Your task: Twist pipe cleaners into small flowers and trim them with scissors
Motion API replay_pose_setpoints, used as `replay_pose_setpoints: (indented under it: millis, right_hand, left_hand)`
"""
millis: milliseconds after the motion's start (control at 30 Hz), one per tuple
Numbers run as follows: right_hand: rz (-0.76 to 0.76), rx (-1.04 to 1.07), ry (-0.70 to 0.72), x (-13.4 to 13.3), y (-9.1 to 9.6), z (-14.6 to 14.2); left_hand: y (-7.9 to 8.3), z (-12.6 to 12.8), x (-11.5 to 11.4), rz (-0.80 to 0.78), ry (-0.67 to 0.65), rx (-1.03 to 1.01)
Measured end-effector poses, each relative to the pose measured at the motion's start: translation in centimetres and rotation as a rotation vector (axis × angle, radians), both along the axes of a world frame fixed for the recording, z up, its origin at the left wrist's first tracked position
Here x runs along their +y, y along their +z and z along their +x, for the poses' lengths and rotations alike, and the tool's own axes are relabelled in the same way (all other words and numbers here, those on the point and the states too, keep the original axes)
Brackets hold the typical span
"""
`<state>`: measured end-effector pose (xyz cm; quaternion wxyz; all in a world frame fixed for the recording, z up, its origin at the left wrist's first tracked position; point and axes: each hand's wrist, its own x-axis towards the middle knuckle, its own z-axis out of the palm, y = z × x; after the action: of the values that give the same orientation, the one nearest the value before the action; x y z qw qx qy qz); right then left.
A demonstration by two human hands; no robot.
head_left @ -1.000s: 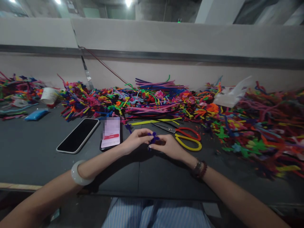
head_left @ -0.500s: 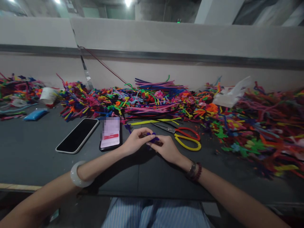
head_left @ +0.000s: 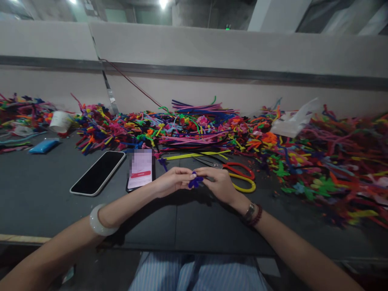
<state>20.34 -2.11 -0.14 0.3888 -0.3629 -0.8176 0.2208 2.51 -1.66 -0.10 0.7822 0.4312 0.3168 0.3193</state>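
Note:
Between my two hands is a small purple flower of fuzzy pipe cleaner, its looped petals facing me. My left hand pinches its left side between thumb and fingers. From the other side my right hand grips its right edge, fingers bent and knuckles raised. Both hands hover just above the dark table. Behind my right hand lie scissors with one red and one yellow handle, partly covered by it. A purple pipe cleaner piece lies beyond my left hand.
A long heap of colourful pipe cleaners runs along the back and right of the table. Two phones, one dark and one lit, lie at left. Farther left are a blue packet and a white cup.
The purple flower has turned, so its petals now show more openly. My right hand has shifted slightly right, and its fingers now reach over the flower's right side.

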Motion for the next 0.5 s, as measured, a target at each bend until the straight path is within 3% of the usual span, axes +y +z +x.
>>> replay_pose_setpoints:
  millis: [167, 300, 400, 500]
  right_hand:
    - [-0.013, -0.003, -0.03, 0.33, -0.46, 0.13]
    - [-0.092, 0.155, -0.083, 0.41, -0.37, 0.03]
    - [-0.157, 0.24, -0.083, 0.24, 0.03, -0.09]
    - [-0.213, 0.197, -0.047, 0.15, 0.21, -0.21]
  left_hand:
    - [-0.28, 0.11, 0.23, 0.165, 0.075, 0.082]
    - [-0.33, 0.19, 0.48, 0.307, 0.173, 0.136]
    - [-0.35, 0.18, 0.53, 0.333, 0.219, 0.145]
    - [-0.51, 0.12, 0.52, 0.318, 0.195, 0.148]
